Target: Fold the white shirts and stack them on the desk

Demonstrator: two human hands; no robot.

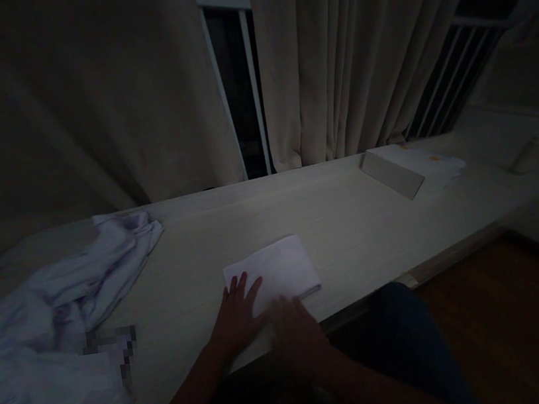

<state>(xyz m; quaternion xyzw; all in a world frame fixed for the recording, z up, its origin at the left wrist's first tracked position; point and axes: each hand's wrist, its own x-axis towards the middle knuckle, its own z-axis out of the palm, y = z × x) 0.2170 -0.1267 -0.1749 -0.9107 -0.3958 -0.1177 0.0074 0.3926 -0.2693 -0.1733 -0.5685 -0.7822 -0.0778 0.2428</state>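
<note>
A white folded cloth point(281, 264) lies flat on the pale wooden ledge point(345, 238), close to its front edge. My left hand point(238, 310) rests on the cloth's left part, its fingers spread and pointing away from me. At the cloth's near edge is my right hand point(298, 335), blurred by motion, with its fingers stretched forward over the border of the fabric. Neither hand shows anything gripped in it. The room is dim, and the underside of both hands is hidden.
Crumpled white clothing point(56, 325) covers the ledge's left end. Toward the back right stands an open-sided box point(393, 174) with white folded material point(424, 163) beside or in it. Beige curtains point(319, 54) hang behind, before a barred window point(237, 79). A wooden floor point(512, 322) shows at lower right.
</note>
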